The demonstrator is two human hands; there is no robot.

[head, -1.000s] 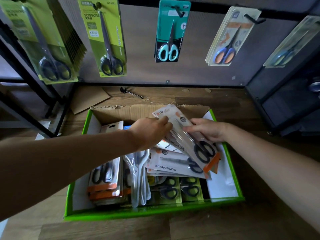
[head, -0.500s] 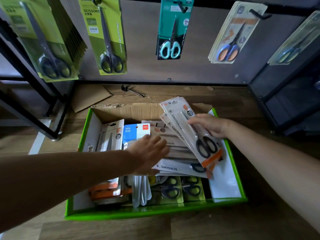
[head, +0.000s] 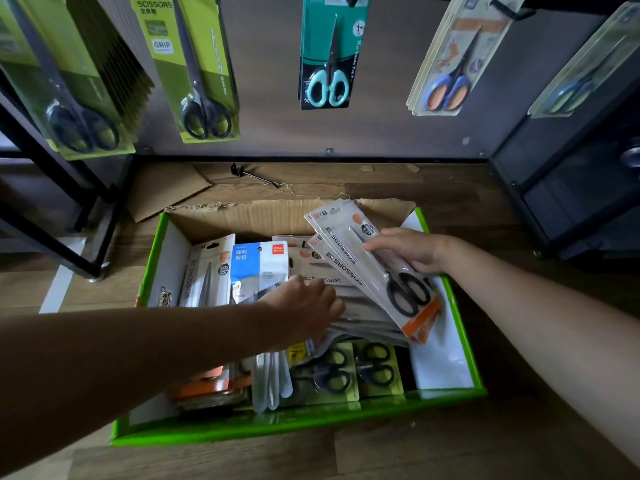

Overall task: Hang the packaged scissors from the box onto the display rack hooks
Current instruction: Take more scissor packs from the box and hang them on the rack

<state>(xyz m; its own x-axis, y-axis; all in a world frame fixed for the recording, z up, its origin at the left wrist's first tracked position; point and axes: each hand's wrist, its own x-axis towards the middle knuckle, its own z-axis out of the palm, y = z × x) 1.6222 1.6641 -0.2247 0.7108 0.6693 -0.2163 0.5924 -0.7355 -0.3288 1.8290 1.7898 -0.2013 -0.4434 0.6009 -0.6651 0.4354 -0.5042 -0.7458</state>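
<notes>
Here | wood floor (head: 381, 455) | green box (head: 277, 426) | right fingers (head: 379, 242) pinch scissors packs (head: 346, 244) | left fingers (head: 325, 296) grip unclear

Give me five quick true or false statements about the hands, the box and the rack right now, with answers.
1. The right hand grips a fan of white scissor packs at the right side of the green box. True.
2. The left hand is lifted clear of the box. False: it reaches down into the box, onto packs lying there.
3. A teal pack hangs on the rack. True.
4. The box holds only white packs. False: a blue and white pack stands in it too.
5. A loose black hook lies on the wood behind the box. True.
</notes>
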